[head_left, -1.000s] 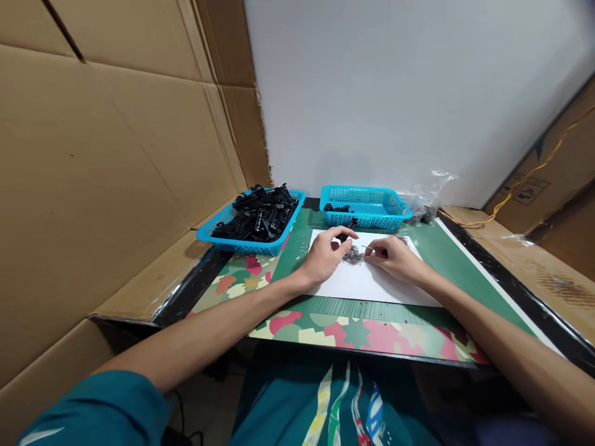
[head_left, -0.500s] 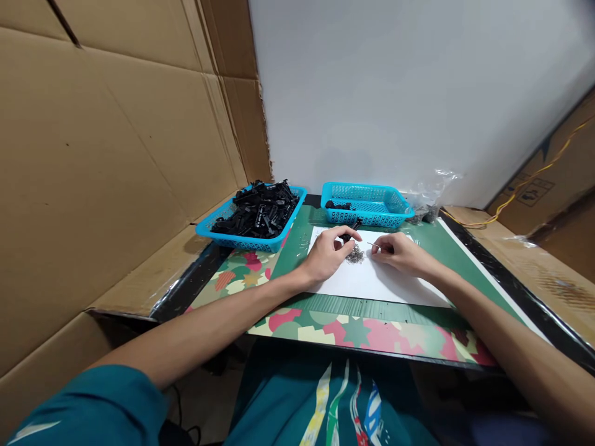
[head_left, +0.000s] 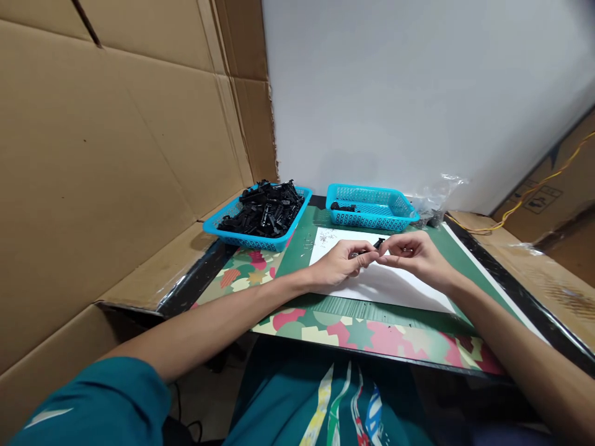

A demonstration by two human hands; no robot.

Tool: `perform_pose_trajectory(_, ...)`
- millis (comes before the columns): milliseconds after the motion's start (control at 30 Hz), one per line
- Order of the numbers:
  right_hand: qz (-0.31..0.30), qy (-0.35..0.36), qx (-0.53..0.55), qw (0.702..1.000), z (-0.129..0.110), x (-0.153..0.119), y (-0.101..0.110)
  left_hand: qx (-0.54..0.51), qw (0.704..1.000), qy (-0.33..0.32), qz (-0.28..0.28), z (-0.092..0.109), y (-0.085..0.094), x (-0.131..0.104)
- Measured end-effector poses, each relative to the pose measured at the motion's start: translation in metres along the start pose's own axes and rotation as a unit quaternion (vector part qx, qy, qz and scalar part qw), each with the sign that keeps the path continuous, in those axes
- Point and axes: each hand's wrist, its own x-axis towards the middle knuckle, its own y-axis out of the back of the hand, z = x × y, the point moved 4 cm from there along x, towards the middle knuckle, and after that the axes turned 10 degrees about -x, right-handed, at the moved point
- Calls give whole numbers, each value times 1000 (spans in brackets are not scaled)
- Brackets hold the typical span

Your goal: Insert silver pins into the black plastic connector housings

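A tall cardboard wall (head_left: 153, 124) rises past the left edge of a desk (head_left: 334, 328) with a green and patterned top; a cardboard box (head_left: 562, 167) stands beyond its right edge. A white sheet (head_left: 400, 290) lies mid-desk, stopping short of the near edge. At the far left corner sits a blue basket (head_left: 253, 240) heaped with black plastic parts (head_left: 267, 210); along the far edge, right of it, a second blue basket (head_left: 372, 220) holds a few dark pieces (head_left: 343, 207). A clear bag (head_left: 439, 198) slumps by the far right corner.

Over the sheet, the left hand (head_left: 341, 261) grasps a black part (head_left: 379, 243), its end poking up between the hands. The right hand (head_left: 416, 257) brings thumb and finger together beside it; whether they grip anything cannot be told. Fine metal bits (head_left: 326, 236) scatter at the sheet's far left corner.

The held part appears mid-handling; the full heap suggests much remains and the sparse basket little finished, though which holds finished pieces is uncertain.

The box bears a printed symbol, the sleeve (head_left: 93, 402) a pale mark; no words are legible.
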Motion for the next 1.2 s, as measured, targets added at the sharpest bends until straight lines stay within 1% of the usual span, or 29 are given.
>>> perform_pose_trajectory(133,18,8,-11,1000,1,1,1,16,1000,-15,3,0,1,1)
perform_pose_trajectory(367,29,-6,-42,999,-1,1,0,18,996,-30,81,-2,7,4)
perform_pose_trajectory(567,11,-33,-3,999,-3,2,-6,35,991,-50,122,4,13,2)
perform_pose_trajectory(667,7,-37,1,999,-2,3,-9,55,991,-52,112,6,13,0)
perform_pose_trajectory(800,2,-34,0,999,1,2,-12,71,993,-28,93,4,12,-2)
perform_pose_trajectory(1000,-11,-28,47,998,3,1,-13,91,992,-31,88,2,13,-2)
perform_pose_trajectory(1100,-14,-22,51,998,1,0,-12,90,992,-29,87,2,13,-2)
perform_pose_trajectory(1200,-12,-13,44,999,-1,0,-12,80,992,-39,94,4,14,-2)
